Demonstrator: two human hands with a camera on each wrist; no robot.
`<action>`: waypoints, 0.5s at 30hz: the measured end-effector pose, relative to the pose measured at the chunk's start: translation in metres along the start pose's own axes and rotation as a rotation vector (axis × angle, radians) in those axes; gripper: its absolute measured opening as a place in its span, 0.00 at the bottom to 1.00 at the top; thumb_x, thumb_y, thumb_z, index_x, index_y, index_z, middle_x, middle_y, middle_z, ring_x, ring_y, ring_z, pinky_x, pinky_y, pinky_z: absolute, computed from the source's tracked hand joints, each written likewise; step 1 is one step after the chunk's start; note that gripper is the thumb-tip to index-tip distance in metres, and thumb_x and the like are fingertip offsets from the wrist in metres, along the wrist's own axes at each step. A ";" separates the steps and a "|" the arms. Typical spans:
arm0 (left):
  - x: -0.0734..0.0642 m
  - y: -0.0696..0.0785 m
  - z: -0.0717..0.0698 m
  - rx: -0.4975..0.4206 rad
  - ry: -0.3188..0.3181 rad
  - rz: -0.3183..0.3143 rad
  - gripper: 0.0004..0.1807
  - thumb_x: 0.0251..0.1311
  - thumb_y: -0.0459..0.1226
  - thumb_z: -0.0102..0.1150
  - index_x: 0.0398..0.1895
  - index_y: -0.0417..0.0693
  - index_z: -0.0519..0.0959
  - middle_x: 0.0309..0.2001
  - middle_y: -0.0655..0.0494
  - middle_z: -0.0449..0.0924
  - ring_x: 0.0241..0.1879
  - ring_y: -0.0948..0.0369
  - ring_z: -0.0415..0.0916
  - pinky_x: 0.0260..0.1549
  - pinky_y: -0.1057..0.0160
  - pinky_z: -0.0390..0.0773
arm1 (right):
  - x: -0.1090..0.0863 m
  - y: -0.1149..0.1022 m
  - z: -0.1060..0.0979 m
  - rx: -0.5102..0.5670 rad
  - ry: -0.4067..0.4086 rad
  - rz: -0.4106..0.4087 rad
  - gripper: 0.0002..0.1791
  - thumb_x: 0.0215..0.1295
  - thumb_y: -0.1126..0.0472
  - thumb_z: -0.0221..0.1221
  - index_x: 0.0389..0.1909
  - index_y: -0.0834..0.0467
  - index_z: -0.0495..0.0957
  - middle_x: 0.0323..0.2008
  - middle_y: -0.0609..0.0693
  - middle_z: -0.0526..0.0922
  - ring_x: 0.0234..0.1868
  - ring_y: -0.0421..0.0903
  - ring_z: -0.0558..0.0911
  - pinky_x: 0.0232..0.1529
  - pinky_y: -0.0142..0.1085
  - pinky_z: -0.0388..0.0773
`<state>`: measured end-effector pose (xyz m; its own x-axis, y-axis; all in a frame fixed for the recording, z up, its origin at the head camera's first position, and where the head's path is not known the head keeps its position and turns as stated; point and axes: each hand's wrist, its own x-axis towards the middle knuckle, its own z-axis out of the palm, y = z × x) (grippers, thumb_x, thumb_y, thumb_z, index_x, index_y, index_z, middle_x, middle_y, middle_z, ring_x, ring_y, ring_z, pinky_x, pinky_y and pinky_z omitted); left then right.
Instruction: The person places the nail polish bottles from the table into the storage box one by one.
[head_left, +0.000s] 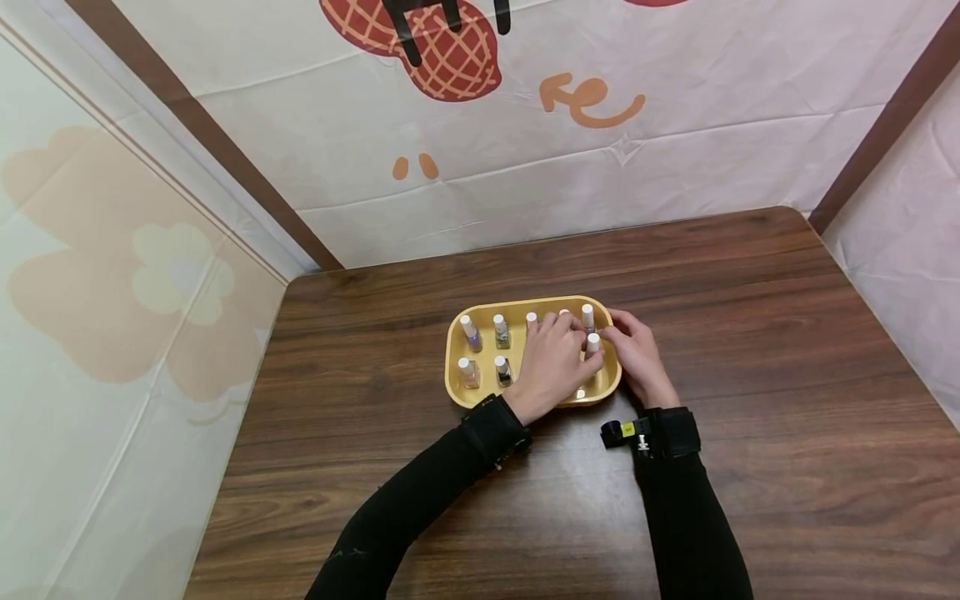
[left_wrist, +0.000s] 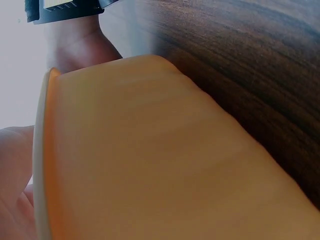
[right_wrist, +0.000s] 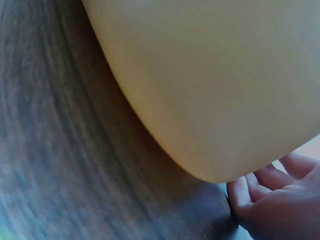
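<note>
A yellow oval tray (head_left: 525,303) holds several small nail polish bottles with white caps, among them a purple bottle (head_left: 471,333) and a dark one (head_left: 502,370). My left hand (head_left: 551,358) reaches over the tray's right half. Its thumb and forefinger pinch a white-capped nail polish bottle (head_left: 592,344); the hand covers several others. At the right end, my right hand (head_left: 637,354) grips the tray, thumb by the rim. In the left wrist view the tray's outer wall (left_wrist: 140,150) hides most of the left hand. Curled fingers (right_wrist: 242,192) touch the wall in the right wrist view.
The tray stands on a brown wooden table (head_left: 750,350). A printed cloth (head_left: 525,192) hangs behind the table's far edge, and further cloths border the left and right sides. Black straps with small devices (head_left: 667,433) sit on both wrists.
</note>
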<state>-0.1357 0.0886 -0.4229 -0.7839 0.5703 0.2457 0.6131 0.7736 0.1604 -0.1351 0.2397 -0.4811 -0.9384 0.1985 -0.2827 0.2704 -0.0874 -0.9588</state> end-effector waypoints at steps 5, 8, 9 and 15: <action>0.000 0.002 0.002 0.018 0.000 0.008 0.13 0.57 0.49 0.58 0.19 0.56 0.78 0.41 0.61 0.79 0.41 0.59 0.73 0.41 0.58 0.71 | 0.000 -0.001 0.001 0.004 0.002 0.014 0.25 0.63 0.65 0.52 0.63 0.62 0.70 0.57 0.56 0.73 0.48 0.39 0.74 0.42 0.23 0.76; 0.000 0.004 0.003 0.024 -0.002 0.011 0.13 0.57 0.48 0.58 0.18 0.56 0.78 0.41 0.61 0.79 0.42 0.58 0.73 0.42 0.57 0.71 | -0.001 -0.002 0.001 -0.009 0.001 0.029 0.25 0.64 0.64 0.51 0.63 0.61 0.70 0.58 0.56 0.72 0.50 0.41 0.73 0.42 0.23 0.76; 0.000 0.005 0.003 0.023 -0.003 0.009 0.13 0.57 0.48 0.58 0.18 0.56 0.78 0.41 0.61 0.79 0.42 0.58 0.73 0.43 0.57 0.71 | -0.001 -0.002 0.001 -0.013 0.000 0.031 0.25 0.65 0.64 0.52 0.64 0.60 0.70 0.58 0.56 0.72 0.50 0.41 0.73 0.42 0.23 0.76; 0.000 0.007 0.004 0.028 0.003 0.011 0.13 0.58 0.48 0.57 0.18 0.57 0.81 0.42 0.61 0.80 0.42 0.58 0.73 0.46 0.57 0.71 | -0.001 -0.003 -0.001 -0.036 -0.002 0.036 0.25 0.65 0.64 0.52 0.64 0.60 0.69 0.59 0.57 0.72 0.52 0.43 0.73 0.41 0.23 0.76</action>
<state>-0.1319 0.0957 -0.4257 -0.7767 0.5780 0.2505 0.6186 0.7748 0.1306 -0.1344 0.2401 -0.4781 -0.9283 0.1936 -0.3174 0.3118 -0.0595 -0.9483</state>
